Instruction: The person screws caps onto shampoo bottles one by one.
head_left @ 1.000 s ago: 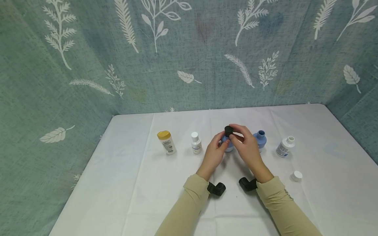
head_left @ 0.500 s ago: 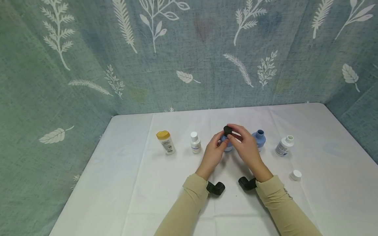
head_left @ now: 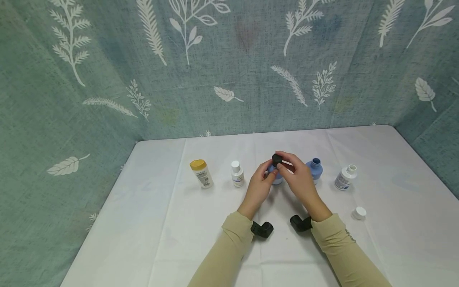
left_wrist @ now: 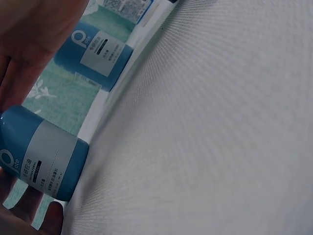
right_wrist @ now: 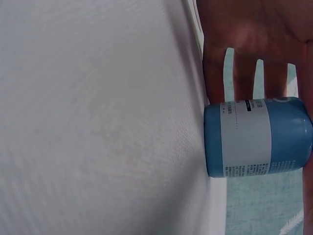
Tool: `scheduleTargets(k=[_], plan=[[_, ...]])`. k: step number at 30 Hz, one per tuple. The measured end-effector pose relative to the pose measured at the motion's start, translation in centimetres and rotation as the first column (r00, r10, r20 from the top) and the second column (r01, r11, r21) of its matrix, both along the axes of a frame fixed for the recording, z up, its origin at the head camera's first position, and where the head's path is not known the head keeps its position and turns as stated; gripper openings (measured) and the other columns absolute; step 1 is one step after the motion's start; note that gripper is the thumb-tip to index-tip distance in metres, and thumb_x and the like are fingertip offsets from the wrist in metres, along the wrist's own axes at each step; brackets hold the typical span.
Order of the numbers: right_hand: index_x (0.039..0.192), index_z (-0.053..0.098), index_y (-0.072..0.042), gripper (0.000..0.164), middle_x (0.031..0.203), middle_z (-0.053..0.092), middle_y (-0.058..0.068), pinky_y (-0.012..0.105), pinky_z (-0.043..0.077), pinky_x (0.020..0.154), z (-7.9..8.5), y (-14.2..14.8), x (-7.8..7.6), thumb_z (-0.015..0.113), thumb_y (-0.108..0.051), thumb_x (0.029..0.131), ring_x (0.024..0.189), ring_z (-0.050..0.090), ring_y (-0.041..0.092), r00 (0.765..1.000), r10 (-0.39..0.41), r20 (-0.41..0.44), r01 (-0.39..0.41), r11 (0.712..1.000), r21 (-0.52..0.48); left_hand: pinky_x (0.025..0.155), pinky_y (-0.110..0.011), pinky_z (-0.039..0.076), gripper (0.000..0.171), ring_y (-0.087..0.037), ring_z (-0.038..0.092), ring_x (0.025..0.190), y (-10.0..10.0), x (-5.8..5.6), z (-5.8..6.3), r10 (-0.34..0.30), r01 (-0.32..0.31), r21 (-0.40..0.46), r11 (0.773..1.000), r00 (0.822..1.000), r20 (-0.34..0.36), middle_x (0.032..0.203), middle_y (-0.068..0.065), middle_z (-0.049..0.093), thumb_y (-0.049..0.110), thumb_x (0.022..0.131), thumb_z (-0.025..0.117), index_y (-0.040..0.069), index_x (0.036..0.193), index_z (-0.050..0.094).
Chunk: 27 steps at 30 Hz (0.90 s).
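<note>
In the head view, my left hand [head_left: 259,184] grips a blue bottle [head_left: 278,180] that stands upright on the white-covered table. My right hand [head_left: 298,177] pinches the black cap [head_left: 277,160] at the bottle's top between thumb and fingers. Whether the cap's thread has caught is hidden. From the left wrist, the held blue bottle [left_wrist: 46,154] shows a grey label, with left fingers around its lower side. The right wrist view has the same blue bottle [right_wrist: 244,139] with left-hand fingers [right_wrist: 244,81] behind it; the cap is out of that view.
Just right of my hands stands an uncapped blue bottle [head_left: 315,169], then an uncapped white bottle [head_left: 345,178]. A loose white cap [head_left: 359,213] lies nearer. To the left are a white-capped bottle [head_left: 238,175] and a yellow-capped bottle [head_left: 203,175]. A patterned green curtain [head_left: 229,111] hangs behind.
</note>
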State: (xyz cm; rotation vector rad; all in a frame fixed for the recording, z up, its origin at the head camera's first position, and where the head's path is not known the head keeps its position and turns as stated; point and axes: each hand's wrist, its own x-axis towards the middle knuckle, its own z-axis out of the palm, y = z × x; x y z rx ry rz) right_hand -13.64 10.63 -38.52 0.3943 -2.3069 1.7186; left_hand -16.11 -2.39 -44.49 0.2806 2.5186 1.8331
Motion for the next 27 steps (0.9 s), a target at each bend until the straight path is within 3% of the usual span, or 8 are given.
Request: scheduleTargets(k=[7,15,27], plan=[[0.130,0.050,-0.004,0.038,0.129,0.053,0.015,0.036,0.044,0.093,0.21,0.08,0.08,0.053,-0.006,0.092,0.116,0.053,0.027,1.000,-0.021,0.013,0.021,0.999,0.025,0.101,-0.035,0.038,0.041,-0.011,0.043,0.125,0.06,-0.14,-0.05,0.004,-0.004,0.011,1.000,1.000,-0.006,0.133,0.006,0.050,0.032,0.093,0.052,0.024,0.133,0.048],[0.127,0.052,-0.001,0.037,0.122,0.054,0.017,0.039,0.045,0.093,0.23,0.03,0.04,0.056,-0.005,0.090,0.113,0.053,0.029,1.000,-0.022,-0.010,0.022,1.000,0.016,0.101,-0.033,0.037,0.041,-0.008,0.042,0.126,0.04,-0.06,0.04,0.000,0.000,0.009,1.000,1.000,0.008,0.134,0.010,0.048,0.034,0.093,0.051,0.027,0.133,0.048],[0.124,0.055,-0.002,0.035,0.120,0.055,0.015,0.023,0.047,0.088,0.13,-0.04,-0.03,0.059,-0.010,0.090,0.114,0.055,0.026,0.998,-0.054,0.034,0.056,0.998,-0.043,0.102,-0.036,0.037,0.042,-0.014,0.041,0.128,0.01,0.05,0.17,-0.015,0.015,0.022,1.000,1.000,0.000,0.136,0.006,0.047,0.034,0.094,0.051,0.026,0.134,0.046]])
